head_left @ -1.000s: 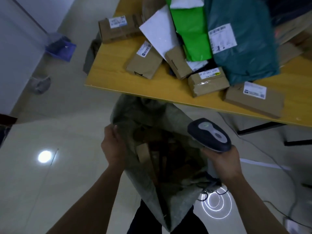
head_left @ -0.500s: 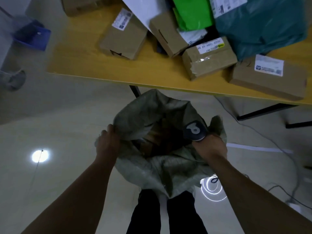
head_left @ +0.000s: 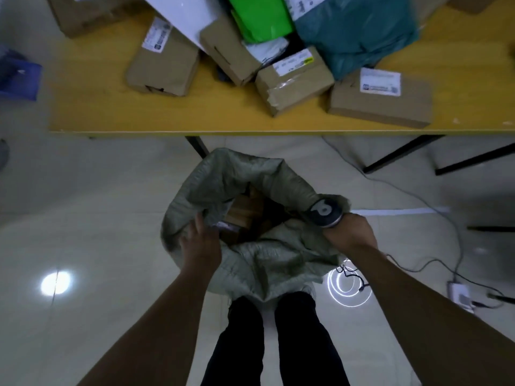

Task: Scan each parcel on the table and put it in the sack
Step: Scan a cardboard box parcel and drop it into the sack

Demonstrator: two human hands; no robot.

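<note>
Biggest worry for me here is the sack (head_left: pixel 259 263) flopping shut. It sits on the floor right between the two hands and the cloth is soft and slumped, so if either side gets let go I reckon the mouth folds over and the next parcel lands on the rim, not inside. Second worry is the cord (head_left: pixel 349 271) dangling just below the right hand. It could easily snag on the sack edge or get dragged in with a box.

The left hand (head_left: pixel 200 243) is at the near-left rim, fingers laid fairly straight against the cloth. It looks like pressing the fold aside rather than clutching it, as far as I can see.

The right hand (head_left: pixel 349 235) is wrapped tight round the scanner (head_left: pixel 324 213) at the right rim. I can't tell if it's pinching sack cloth too.

A few brown boxes (head_left: pixel 245 213) are already inside, between the hands. Plenty of parcels (head_left: pixel 381 98) wait on the table (head_left: pixel 111 112), out beyond both hands, so there's a fair way to go.
</note>
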